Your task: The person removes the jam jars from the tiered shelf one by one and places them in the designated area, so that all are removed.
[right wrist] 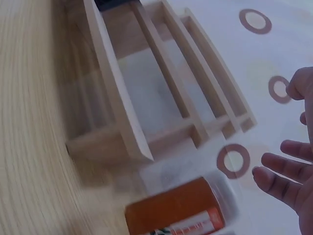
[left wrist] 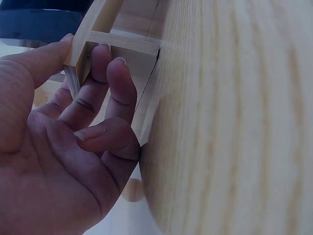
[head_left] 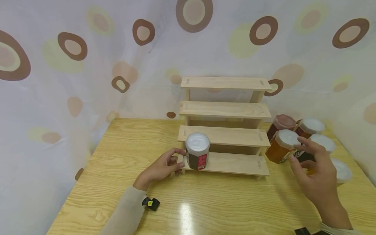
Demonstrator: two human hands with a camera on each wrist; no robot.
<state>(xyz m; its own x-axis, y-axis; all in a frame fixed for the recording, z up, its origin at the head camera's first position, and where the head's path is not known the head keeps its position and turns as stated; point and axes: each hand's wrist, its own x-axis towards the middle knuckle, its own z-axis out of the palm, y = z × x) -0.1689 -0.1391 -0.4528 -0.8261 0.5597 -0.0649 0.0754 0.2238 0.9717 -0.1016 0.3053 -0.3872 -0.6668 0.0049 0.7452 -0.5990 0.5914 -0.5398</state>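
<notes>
A four-tier wooden step shelf [head_left: 235, 163] stands on the table, seen in the head view. One dark jar [head_left: 197, 151] with a white lid and a red label is upright at the left end of its lowest step. My left hand [head_left: 160, 168] grips that step's left end; the left wrist view shows the thumb above the board [left wrist: 80, 39] and fingertips curled beneath. At the shelf's right side, my right hand [head_left: 318, 176] hovers by an amber jar [head_left: 280, 148] with a white lid. The right wrist view shows its fingers [right wrist: 279, 183] spread, apart from that jar [right wrist: 171, 208].
Beside the amber jar are several more: a dark one with a reddish lid [head_left: 283, 122] and white-lidded ones [head_left: 312, 125], partly hidden by the right hand. A patterned cloth [head_left: 147, 65] hangs behind and beside the wood-grain table [head_left: 123, 156].
</notes>
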